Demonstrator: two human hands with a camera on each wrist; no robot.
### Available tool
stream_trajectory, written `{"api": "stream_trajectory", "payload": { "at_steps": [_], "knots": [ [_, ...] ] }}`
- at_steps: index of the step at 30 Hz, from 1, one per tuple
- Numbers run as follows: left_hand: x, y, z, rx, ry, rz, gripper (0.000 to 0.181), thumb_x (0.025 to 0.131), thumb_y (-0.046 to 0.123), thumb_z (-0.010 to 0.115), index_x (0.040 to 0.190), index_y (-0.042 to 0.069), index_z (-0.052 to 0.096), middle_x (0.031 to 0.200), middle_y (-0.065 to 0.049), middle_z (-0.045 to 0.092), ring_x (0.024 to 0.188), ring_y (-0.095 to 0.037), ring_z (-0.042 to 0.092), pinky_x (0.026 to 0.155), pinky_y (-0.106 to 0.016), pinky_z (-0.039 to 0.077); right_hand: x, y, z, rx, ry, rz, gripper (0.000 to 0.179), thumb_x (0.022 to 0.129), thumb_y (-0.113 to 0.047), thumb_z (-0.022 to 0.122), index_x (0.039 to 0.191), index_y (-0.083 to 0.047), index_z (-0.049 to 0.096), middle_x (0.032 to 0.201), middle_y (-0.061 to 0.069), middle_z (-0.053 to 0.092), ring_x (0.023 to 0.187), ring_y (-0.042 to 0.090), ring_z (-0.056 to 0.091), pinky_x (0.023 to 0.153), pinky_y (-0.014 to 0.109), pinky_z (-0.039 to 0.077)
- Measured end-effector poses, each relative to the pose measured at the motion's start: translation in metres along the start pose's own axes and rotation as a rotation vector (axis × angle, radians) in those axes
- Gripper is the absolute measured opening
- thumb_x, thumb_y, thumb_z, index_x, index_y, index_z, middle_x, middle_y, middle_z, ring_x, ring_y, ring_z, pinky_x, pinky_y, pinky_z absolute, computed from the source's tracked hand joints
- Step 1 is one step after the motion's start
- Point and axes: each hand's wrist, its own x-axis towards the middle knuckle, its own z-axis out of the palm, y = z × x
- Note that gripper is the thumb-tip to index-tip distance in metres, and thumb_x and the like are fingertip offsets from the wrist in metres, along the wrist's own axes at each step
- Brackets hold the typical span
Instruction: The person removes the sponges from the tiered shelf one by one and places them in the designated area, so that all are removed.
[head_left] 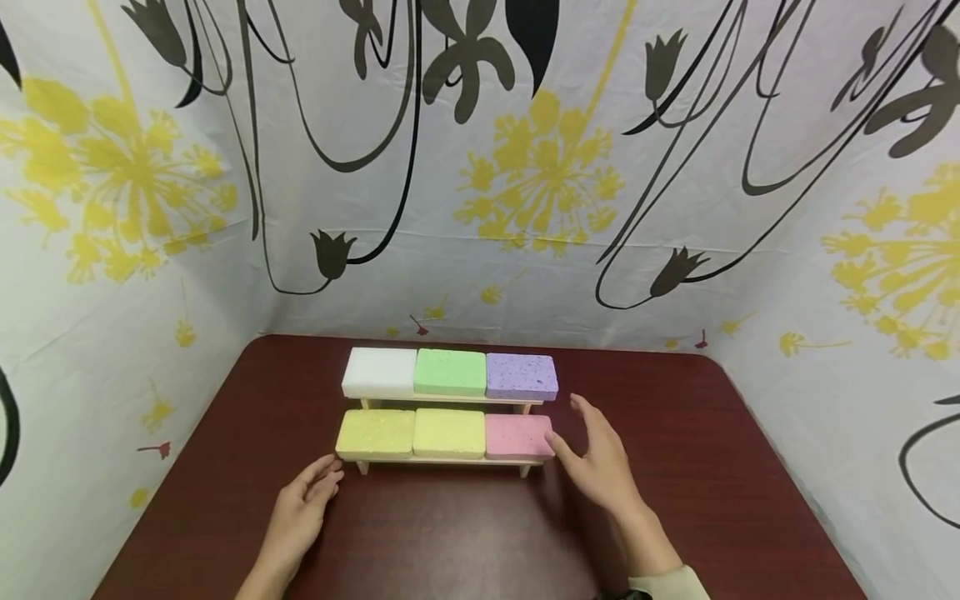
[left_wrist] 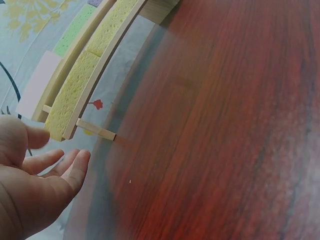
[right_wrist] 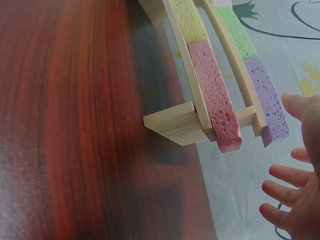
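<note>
A two-tier wooden rack (head_left: pixel 450 461) bears two rows of sponges. Its upper row has a white sponge (head_left: pixel 380 372), a green sponge (head_left: pixel 451 372) and a purple sponge (head_left: pixel 521 377). Below lie two yellow sponges, a left one (head_left: pixel 375 433) and a middle one (head_left: pixel 449 433), and a pink sponge (head_left: pixel 517 437) at the right. My left hand (head_left: pixel 302 504) is by the rack's left end, fingers relaxed and nothing held. On the other side my right hand (head_left: pixel 603 467) is spread, its thumb close to the pink sponge's outer edge. In the right wrist view that hand's fingers (right_wrist: pixel 285 192) show separated.
The rack stands toward the back of a dark red-brown table (head_left: pixel 450 533). White cloth (head_left: pixel 405 192) with yellow and dark plant prints hangs behind and on both sides. A sleeve (head_left: pixel 667 583) and a dark wristband are at my right wrist.
</note>
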Motion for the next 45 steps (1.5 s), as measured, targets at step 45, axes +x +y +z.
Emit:
{"api": "stream_trajectory", "payload": {
  "at_steps": [45],
  "knots": [
    [0.024, -0.006, 0.018, -0.358, 0.015, -0.116, 0.049, 0.109, 0.006, 0.040, 0.149, -0.018, 0.027, 0.122, -0.018, 0.061, 0.099, -0.005, 0.064, 0.092, -0.022, 0.054, 0.052, -0.001, 0.008, 0.041, -0.115, 0.081, 0.089, 0.086, -0.036, 0.082, 0.153, 0.000, 0.036, 0.151, 0.024, 0.044, 0.139, 0.040, 0.041, 0.113, 0.060, 0.035]
  ]
}}
